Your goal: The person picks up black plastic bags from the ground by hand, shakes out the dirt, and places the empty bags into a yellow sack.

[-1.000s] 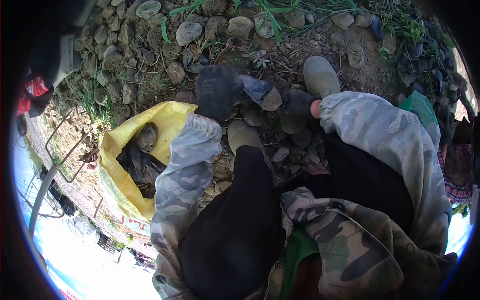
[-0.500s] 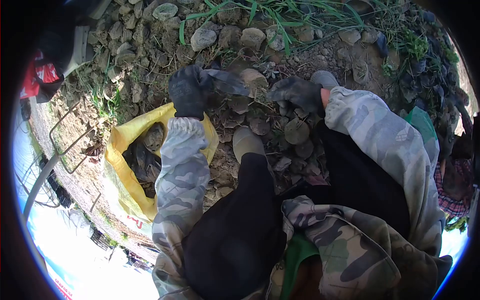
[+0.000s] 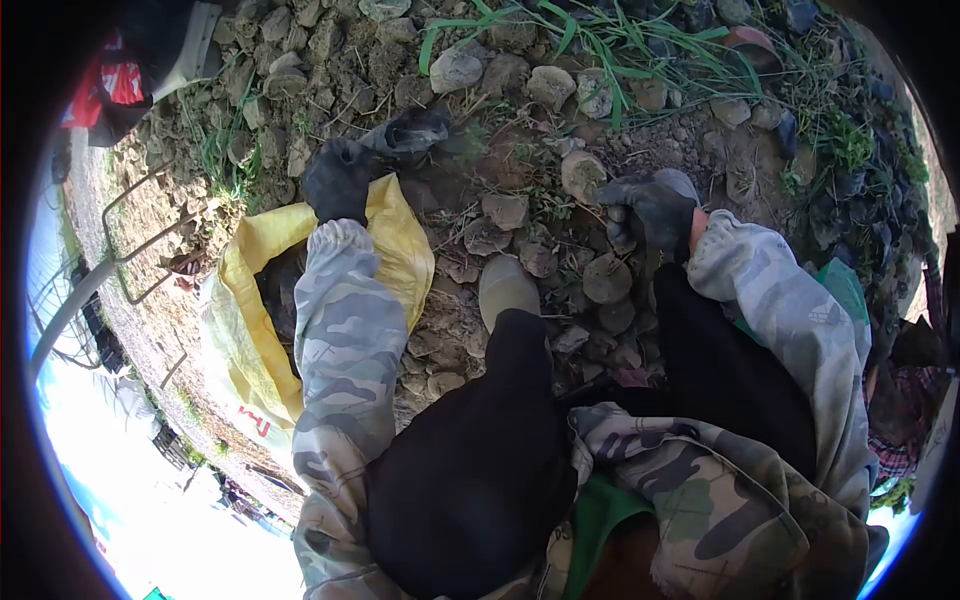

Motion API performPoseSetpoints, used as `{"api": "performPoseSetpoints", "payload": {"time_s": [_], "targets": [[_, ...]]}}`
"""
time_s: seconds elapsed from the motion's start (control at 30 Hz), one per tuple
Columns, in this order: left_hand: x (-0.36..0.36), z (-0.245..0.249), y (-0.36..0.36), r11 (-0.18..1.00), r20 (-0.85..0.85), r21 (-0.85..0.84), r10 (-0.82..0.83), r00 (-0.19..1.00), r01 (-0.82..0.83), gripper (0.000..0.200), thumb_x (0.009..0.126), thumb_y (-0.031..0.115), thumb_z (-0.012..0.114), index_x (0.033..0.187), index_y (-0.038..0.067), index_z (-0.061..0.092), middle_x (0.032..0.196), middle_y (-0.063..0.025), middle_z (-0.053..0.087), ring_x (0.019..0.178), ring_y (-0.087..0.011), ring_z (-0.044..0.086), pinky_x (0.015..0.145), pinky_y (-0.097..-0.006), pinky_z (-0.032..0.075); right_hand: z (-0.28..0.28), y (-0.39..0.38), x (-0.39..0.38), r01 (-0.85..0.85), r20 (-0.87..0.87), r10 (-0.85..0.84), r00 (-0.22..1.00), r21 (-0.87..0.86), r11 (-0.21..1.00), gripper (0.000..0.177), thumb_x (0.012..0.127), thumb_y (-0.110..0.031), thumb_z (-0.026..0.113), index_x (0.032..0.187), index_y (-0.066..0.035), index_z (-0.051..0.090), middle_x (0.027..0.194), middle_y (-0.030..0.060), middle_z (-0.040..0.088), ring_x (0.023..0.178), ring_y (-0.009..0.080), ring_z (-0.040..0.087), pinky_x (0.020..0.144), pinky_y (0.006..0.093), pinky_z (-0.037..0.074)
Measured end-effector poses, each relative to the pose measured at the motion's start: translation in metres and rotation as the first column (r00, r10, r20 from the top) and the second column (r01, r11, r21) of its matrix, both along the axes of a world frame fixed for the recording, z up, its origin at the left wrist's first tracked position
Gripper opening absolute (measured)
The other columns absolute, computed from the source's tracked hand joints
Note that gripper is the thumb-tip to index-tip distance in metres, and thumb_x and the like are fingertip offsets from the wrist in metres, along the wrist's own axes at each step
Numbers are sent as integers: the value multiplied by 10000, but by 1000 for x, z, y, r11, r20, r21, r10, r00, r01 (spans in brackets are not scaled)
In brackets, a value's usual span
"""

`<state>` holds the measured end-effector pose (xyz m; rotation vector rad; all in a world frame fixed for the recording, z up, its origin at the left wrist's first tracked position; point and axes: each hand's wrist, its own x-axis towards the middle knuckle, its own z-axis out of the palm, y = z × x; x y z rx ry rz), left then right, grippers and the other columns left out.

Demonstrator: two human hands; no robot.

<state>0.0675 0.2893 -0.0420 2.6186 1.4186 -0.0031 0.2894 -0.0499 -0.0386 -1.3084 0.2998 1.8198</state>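
My left hand [image 3: 338, 180], in a dark glove, is closed on a dark plastic bag [image 3: 408, 134], just above the rim of a yellow sack [image 3: 262, 232]. The bag's open end points right, over the soil. Dark contents lie in the shade inside the sack, partly hidden by my sleeve. To the right, my right hand [image 3: 650, 212], also gloved, hovers over the ground with its fingers curled; whether anything is in them is hidden. Near it lie round clods of soil [image 3: 606, 278].
A metal rake-like tool [image 3: 120, 262] stands at the left. Green grass [image 3: 600, 40] grows along the top. Dark bags [image 3: 850, 200] are heaped at the right. Another person's plaid sleeve [image 3: 898, 425] shows at the right edge. My boot [image 3: 507, 290] rests between clods.
My left hand has moved left, over the sack's rim, with the dark bag. My right hand has shifted right and down, away from it. The whole view has shifted slightly.
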Motion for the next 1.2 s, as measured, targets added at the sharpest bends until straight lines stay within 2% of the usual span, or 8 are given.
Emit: {"api": "performPoseSetpoints", "payload": {"time_s": [0.3,0.47,0.57,0.7,0.9,1.1,1.13,1.2], "targets": [[66,53,-75,939,408,-155,-222,885,307,176,756,211,679,828,53,648,837,-114,663,786,-300,647,719,-372,491,43,41,7,-547,441,493,750,-6,837,329,915,-377,559,1031,-70,576,829,77,605,533,154,592,522,332,520],[82,53,-156,748,500,-110,-527,687,654,175,754,185,668,864,57,620,927,-105,637,929,-319,593,855,-415,449,44,45,-5,234,-94,-218,972,235,944,336,917,-369,564,1131,-110,565,982,98,633,713,171,642,677,322,549],[80,42,-161,438,587,-301,-615,526,847,189,758,193,661,895,74,605,972,-103,631,1001,-316,565,908,-429,419,21,33,-6,251,-91,-238,967,174,952,280,913,-259,560,1122,-72,559,963,98,633,750,175,642,671,314,543],[78,23,-96,762,173,-177,-599,781,623,249,750,201,652,974,104,605,997,-92,589,977,-306,549,885,-424,422,3,12,0,276,-77,-271,959,71,958,216,907,-93,554,1109,-15,552,935,98,632,804,180,641,663,301,534],[77,2,-73,719,-223,-79,-688,691,691,299,698,244,681,952,103,610,1101,-78,537,1075,-308,478,899,-459,385,22,22,-9,408,-2,-408,913,54,912,193,873,-48,577,1058,0,548,908,95,630,754,176,637,587,313,527],[56,10,-72,754,334,-11,-616,713,657,220,705,213,669,910,139,643,897,-107,592,877,-290,578,788,-416,445,-7,-3,3,162,37,-168,985,134,978,192,866,-84,556,1032,10,575,889,98,637,740,171,643,579,311,528],[50,11,-72,752,331,-12,-619,713,659,220,705,213,669,910,139,643,897,-107,592,877,-290,578,788,-416,445,-32,-16,3,-136,380,11,925,303,943,194,858,-83,541,1024,10,581,874,93,636,730,167,638,571,303,522],[40,11,-75,651,432,-664,-67,899,368,138,827,169,652,889,54,606,985,-21,624,891,-142,597,794,-309,469,-42,-20,1,-454,698,100,709,343,823,199,851,-82,526,1016,10,587,859,88,635,720,164,633,564,295,516]]}}
